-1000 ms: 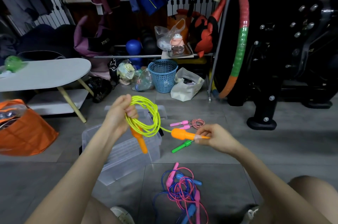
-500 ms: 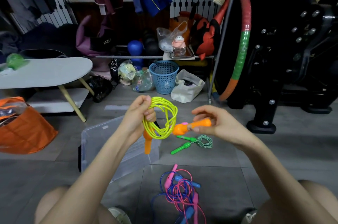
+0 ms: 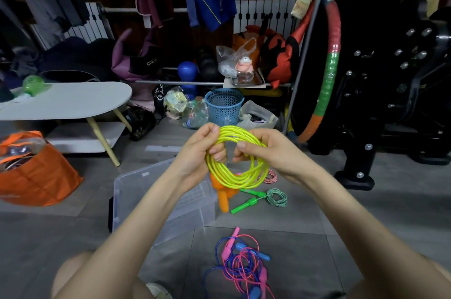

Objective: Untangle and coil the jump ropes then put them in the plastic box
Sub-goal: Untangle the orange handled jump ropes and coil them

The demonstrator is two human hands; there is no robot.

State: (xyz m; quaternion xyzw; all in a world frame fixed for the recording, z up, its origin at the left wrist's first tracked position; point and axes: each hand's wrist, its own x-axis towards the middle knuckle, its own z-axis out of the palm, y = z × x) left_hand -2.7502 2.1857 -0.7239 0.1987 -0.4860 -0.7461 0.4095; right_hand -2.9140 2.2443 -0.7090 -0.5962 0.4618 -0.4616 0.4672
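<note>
A yellow jump rope is wound into a coil and held up in front of me. My left hand grips the coil's left side, and my right hand grips its right side. Its orange handles hang below the coil. Below the hands, the clear plastic box sits on the floor. A coiled green jump rope and a coiled pink one lie to the right of the box. A tangle of pink and blue ropes lies on the floor near my knees.
An orange bag stands at the left beside a low white table. A blue basket, bags and bottles line the back. A hoop and a black exercise machine fill the right side.
My right hand brought the second orange handle to the coil and now grips the coil itself. Both handles now hang under the coil. The coil rose slightly in view.
</note>
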